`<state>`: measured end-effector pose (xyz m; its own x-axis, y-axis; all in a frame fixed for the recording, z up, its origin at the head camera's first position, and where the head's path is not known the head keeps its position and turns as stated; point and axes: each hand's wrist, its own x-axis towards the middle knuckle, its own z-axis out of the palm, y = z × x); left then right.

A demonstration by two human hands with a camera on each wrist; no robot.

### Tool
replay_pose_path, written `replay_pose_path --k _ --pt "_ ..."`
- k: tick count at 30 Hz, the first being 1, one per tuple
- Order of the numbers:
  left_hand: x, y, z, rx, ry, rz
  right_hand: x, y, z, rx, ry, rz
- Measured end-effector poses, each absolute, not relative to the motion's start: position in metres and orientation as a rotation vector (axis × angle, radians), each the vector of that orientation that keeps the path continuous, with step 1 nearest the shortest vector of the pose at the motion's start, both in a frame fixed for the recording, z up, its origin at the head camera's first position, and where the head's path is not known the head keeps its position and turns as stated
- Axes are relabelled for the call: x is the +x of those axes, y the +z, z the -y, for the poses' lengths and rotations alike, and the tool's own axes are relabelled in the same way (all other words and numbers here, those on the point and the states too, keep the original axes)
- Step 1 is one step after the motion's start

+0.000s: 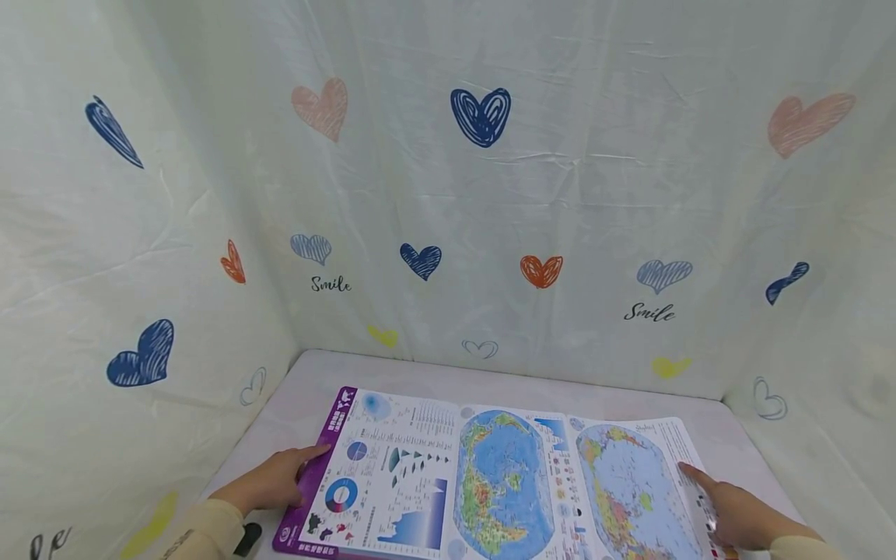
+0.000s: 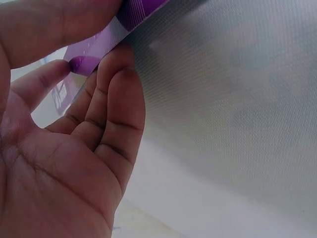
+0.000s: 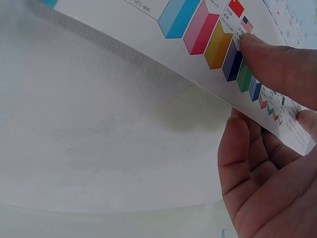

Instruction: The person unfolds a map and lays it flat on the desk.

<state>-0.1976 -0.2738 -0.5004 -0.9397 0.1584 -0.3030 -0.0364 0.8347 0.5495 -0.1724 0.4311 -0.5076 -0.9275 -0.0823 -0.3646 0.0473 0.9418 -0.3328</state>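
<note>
A wide fold-out world map sheet (image 1: 504, 482) lies spread across the table, with a purple strip down its left side, charts, and two oval maps. At that purple edge my left hand (image 1: 276, 478) grips the sheet; the left wrist view shows the thumb above the purple border (image 2: 101, 44) and curled fingers beneath it. My right hand (image 1: 738, 509) holds the opposite edge. Seen from the right wrist, its thumb presses on a row of coloured bars (image 3: 213, 34) while the other fingers curl under the sheet. The sheet's near edge runs out of the head view.
A white table (image 1: 532, 389) carries the sheet. Pale curtains (image 1: 434, 187) printed with hearts and "Smile" enclose it at the back and both sides. A small dark object (image 1: 248, 538) lies by my left wrist; its kind cannot be made out.
</note>
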Motion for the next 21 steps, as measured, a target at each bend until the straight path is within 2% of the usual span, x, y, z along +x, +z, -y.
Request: replay_pose_path --k 21 --pt "-0.199 -0.497 0.270 0.046 0.720 -2.677 -0.177 -0.518 -0.444 0.033 -0.448 -2.689"
